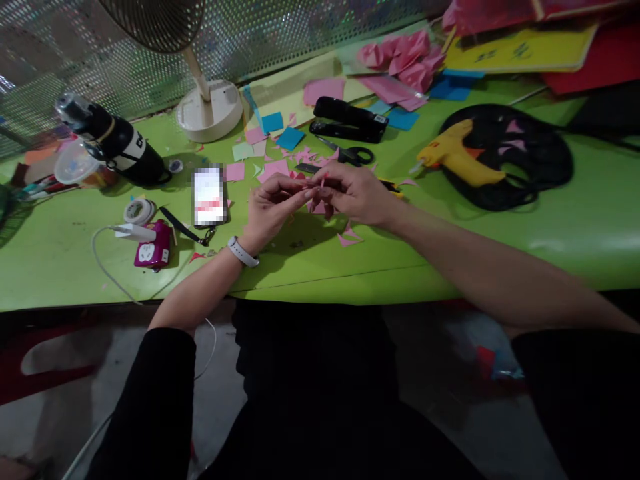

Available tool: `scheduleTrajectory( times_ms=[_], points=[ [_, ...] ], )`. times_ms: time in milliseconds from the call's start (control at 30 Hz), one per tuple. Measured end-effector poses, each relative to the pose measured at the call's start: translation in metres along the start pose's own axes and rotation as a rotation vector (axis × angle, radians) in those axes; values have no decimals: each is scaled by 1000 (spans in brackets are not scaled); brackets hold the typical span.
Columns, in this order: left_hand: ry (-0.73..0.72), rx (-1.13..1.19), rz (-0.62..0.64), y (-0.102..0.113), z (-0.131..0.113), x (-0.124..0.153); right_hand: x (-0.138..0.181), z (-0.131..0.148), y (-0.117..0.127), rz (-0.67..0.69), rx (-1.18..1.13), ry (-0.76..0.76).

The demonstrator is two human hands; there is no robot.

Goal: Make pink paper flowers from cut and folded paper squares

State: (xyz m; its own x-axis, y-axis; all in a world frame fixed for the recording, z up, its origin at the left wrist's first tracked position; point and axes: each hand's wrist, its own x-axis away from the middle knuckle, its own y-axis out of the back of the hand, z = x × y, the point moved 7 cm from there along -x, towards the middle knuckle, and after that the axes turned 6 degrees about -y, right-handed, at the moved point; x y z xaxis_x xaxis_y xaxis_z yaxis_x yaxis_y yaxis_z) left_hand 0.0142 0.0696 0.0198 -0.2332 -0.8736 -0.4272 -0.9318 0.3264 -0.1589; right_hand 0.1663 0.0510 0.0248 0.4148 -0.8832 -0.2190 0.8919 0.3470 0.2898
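My left hand (273,210) and my right hand (353,193) meet over the green table (450,247), fingertips pinched together on a small pink paper piece (320,183). A white band sits on my left wrist. Pink paper scraps (350,237) lie under and around both hands. A phone (209,195) lies just left of my left hand.
Black scissors (350,155) and a black stapler (347,120) lie behind the hands. A yellow glue gun (457,160) rests on black cable at right. A fan base (210,110), a black bottle (120,143), a pink power socket (153,250) and tape stand at left. Folded pink paper (405,57) lies far back.
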Motion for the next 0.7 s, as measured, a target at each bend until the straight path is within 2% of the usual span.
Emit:
scheduleTrajectory(
  times_ms=[233, 467, 700],
  points=[
    [-31, 6, 24, -2, -1, -1, -2, 1, 1, 50, -22, 56],
    [-25, -13, 43, -2, 0, -1, -3, -4, 0, 76, 1, 4],
    [-173, -38, 34, 0, -10, -2, 0, 0, -2, 35, -73, -6]
  ],
)
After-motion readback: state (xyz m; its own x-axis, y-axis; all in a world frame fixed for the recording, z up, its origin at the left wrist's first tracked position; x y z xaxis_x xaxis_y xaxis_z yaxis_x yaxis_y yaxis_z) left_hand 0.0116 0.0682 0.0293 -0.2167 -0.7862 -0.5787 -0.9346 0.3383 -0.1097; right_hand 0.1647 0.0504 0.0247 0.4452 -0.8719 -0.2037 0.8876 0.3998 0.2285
